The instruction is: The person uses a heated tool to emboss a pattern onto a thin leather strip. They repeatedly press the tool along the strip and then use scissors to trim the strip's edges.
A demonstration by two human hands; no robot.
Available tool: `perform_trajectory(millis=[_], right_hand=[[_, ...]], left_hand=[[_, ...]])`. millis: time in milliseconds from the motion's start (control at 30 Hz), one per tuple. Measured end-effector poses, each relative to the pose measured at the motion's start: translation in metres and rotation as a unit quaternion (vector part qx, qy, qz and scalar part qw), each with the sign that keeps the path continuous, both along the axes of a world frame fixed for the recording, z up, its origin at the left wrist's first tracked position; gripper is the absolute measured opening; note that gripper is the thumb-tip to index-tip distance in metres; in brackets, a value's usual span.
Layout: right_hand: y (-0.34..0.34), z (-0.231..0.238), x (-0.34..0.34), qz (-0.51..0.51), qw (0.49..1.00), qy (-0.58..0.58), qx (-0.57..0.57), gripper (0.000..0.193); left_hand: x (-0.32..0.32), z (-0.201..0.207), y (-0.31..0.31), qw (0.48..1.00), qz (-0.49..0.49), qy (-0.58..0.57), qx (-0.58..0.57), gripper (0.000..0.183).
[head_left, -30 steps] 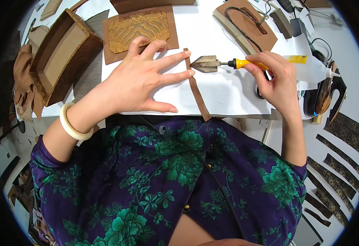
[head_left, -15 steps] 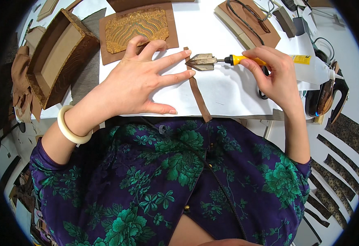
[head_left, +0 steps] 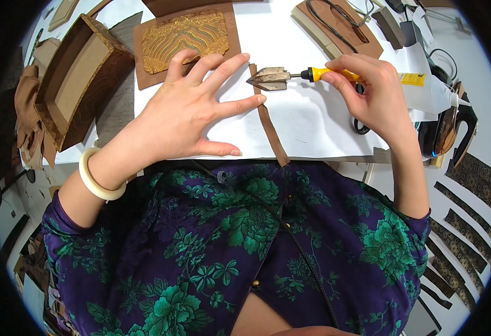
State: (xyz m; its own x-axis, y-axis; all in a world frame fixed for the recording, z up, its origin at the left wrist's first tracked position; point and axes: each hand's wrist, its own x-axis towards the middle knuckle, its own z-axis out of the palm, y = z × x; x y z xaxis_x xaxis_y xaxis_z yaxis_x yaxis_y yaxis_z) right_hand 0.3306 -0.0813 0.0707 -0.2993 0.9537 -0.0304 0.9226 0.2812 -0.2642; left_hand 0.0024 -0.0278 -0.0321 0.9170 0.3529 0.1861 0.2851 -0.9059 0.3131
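Note:
A narrow brown strip (head_left: 272,134) of fabric or leather runs across the white work surface toward my body. My left hand (head_left: 192,109) lies spread and palm down beside it, with the index fingertip on the strip. The middle fingertip is just left of the strip's far end. My right hand (head_left: 371,92) grips a yellow-handled tool (head_left: 273,78) with a black collar, a thin metal shaft and an arrow-shaped metal head. Its point is over the strip's far part; whether it presses there I cannot tell.
At the left stands an open brown box (head_left: 80,84) with patterned sides. A gold embossed panel (head_left: 186,40) lies on brown material behind my left hand. Far right are a brown-covered board (head_left: 341,25) with a dark cord and a white nozzle bottle (head_left: 436,101). Patterned strips (head_left: 469,241) lie lower right.
My left middle finger has come off the strip and moved left. The tool in my right hand has shifted left and slightly away from me, its point now across the strip.

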Motion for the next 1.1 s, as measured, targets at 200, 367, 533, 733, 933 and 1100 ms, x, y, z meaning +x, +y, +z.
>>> perform_trajectory(millis=[200, 367, 533, 733, 933, 1100], right_hand=[[0.007, -0.003, 0.003, 0.005, 1.000, 0.008, -0.004, 0.025], [0.012, -0.002, 0.002, 0.004, 1.000, 0.008, -0.015, 0.026], [0.014, -0.001, 0.002, 0.005, 1.000, 0.005, -0.019, 0.026], [0.015, -0.002, 0.000, 0.008, 1.000, 0.003, -0.008, 0.026], [0.018, 0.000, -0.007, -0.010, 1.000, -0.001, -0.010, 0.025], [0.017, -0.002, -0.008, -0.021, 1.000, 0.005, -0.010, 0.024]], left_hand=[[-0.001, -0.002, 0.000, 1.000, 0.000, -0.004, 0.005, 0.083], [-0.001, -0.004, -0.001, 1.000, 0.002, -0.006, 0.007, 0.083], [-0.001, -0.004, -0.001, 1.000, -0.001, -0.008, 0.003, 0.084], [0.000, -0.004, -0.001, 1.000, -0.001, -0.009, 0.005, 0.084], [-0.001, -0.004, -0.002, 1.000, 0.000, -0.009, 0.008, 0.084], [-0.001, -0.004, -0.002, 1.000, 0.002, -0.009, 0.017, 0.086]])
